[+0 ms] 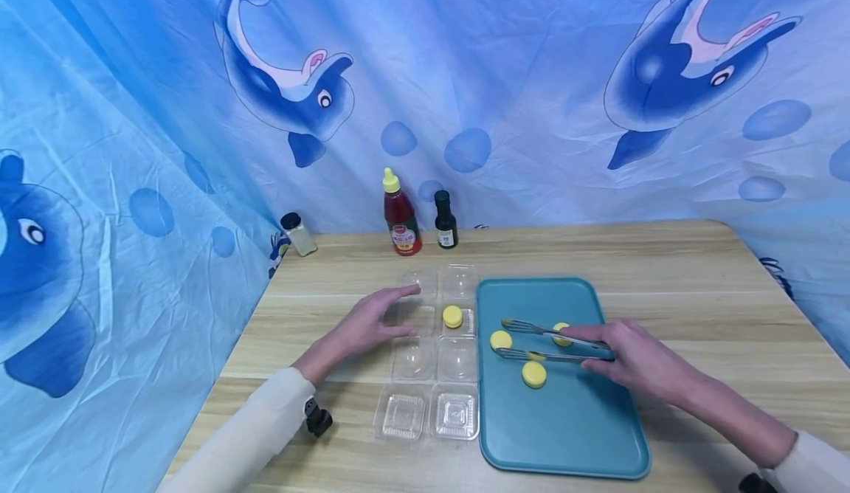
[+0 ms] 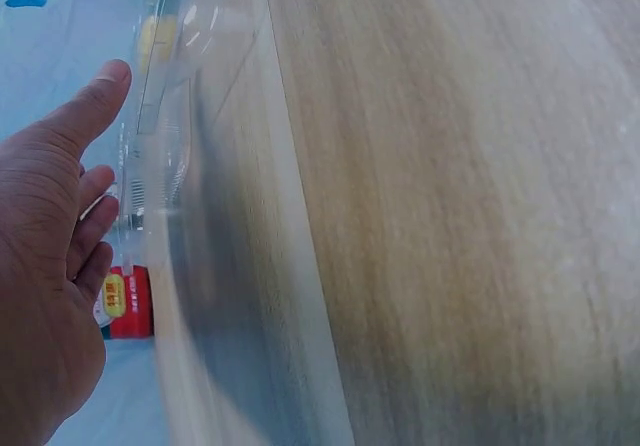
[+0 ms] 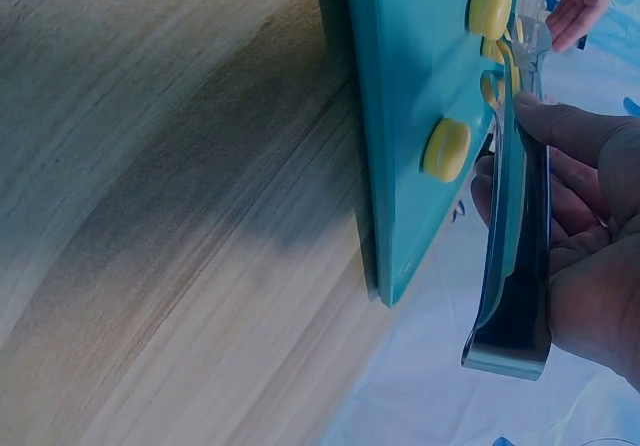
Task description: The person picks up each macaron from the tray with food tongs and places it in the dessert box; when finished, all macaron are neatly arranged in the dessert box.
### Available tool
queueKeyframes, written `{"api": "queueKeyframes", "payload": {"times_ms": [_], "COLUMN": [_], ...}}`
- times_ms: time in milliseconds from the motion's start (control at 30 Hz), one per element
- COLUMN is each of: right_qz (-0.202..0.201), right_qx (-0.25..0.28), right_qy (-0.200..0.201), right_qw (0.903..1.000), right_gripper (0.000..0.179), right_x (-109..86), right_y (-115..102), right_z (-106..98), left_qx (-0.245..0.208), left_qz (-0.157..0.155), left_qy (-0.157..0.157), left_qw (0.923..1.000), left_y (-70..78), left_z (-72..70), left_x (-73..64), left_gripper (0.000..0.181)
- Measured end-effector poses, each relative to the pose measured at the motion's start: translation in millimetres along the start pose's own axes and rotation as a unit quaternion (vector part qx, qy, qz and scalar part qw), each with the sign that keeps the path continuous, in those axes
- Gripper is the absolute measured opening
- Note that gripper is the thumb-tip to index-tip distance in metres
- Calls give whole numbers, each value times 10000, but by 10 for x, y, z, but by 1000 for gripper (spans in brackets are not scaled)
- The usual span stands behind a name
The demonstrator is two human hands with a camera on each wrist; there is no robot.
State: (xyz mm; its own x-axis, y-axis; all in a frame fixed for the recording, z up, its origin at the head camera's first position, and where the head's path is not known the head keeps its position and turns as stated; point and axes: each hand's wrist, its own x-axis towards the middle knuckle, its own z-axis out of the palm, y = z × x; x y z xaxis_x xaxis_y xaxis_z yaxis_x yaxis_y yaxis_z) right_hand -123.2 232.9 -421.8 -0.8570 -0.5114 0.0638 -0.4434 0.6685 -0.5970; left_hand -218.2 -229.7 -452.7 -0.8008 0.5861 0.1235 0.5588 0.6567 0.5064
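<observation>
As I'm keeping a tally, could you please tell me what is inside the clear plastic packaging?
One yellow macaron sits in the right column, second row from the far end. Behind the left hand, part of the left column cannot be seen.

Over the teal tray (image 1: 551, 434), the right hand (image 1: 627, 353) hides the bend of the metal tongs (image 1: 564, 358) from the head view; they partly cover a yellow macaron (image 1: 560, 327). Beyond the tray, lettering on the dark bottle (image 1: 444, 218) is unreadably small.

The tongs (image 3: 530, 266) look shiny metal, the tray (image 1: 558, 428) smooth plastic, the container (image 1: 455, 360) glossy plastic, the tabletop (image 1: 697, 294) wood-grained.
</observation>
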Motion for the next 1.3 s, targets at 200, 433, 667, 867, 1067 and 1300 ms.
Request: {"api": "queueKeyframes", "payload": {"times_ms": [200,433,667,867,1067,1300], "right_qz": [51,80,-13,-81,-40,221], "right_qx": [68,78,38,54,81,116], "right_qy": [-20,3,68,207,286,175], "right_qw": [10000,9999,10000,9997,9996,9995], "right_gripper": [51,49,46,45,46,48], "right_x": [11,14,7,-16,-27,-16], "right_y": [14,41,60,75,87,79], "right_z": [11,31,52,71,86,59], "left_qx": [43,81,27,24,-30,-24], "left_qz": [-25,-7,-29,-41,-34,-68], "left_qy": [-66,-76,-91,-89,-24,-23], "left_qw": [10000,9999,10000,9999,10000,10000], "left_y": [-12,-31,-39,-42,-53,-60], "left_z": [1,9,18,25,32,37], "left_x": [6,3,-2,4,14,21], "left_gripper": [83,83,82,82,82,81]}}
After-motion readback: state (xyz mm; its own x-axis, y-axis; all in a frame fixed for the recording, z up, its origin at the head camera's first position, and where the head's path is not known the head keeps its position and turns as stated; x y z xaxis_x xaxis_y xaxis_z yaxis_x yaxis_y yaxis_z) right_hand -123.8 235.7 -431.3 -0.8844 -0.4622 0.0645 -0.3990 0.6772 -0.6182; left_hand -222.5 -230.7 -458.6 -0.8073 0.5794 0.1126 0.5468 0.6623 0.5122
